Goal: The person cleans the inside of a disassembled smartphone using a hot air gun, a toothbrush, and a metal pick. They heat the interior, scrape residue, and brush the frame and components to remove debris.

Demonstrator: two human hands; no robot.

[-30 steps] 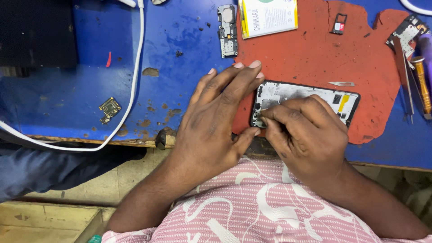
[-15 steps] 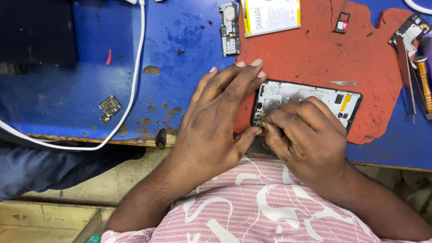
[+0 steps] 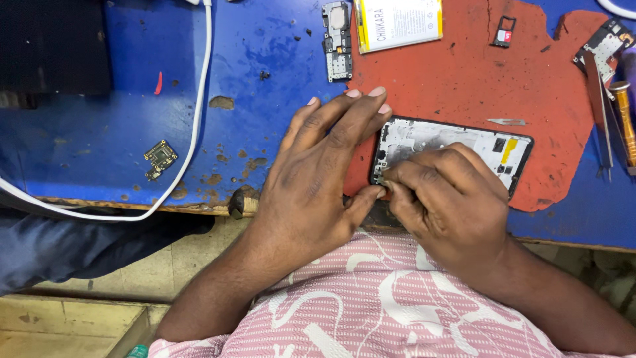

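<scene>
Now: opened phone (image 3: 457, 142), grey innards bare, yellow tab; left hand (image 3: 318, 172) splayed flat steadying; right hand (image 3: 444, 199) fingers pinched at corner.

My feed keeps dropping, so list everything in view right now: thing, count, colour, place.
opened phone: 1, black frame, on red mat
red mat: 1, right of bench
blue bench: 1, worn paint
battery: 1, white and yellow, top centre
circuit board strip: 1, grey, beside battery
small chip board: 1, green, left
white cable: 1, left
tweezers: 1, metal, far right
left hand: steadying phone's left end
right hand: fingers pinching at phone's lower left corner
</scene>
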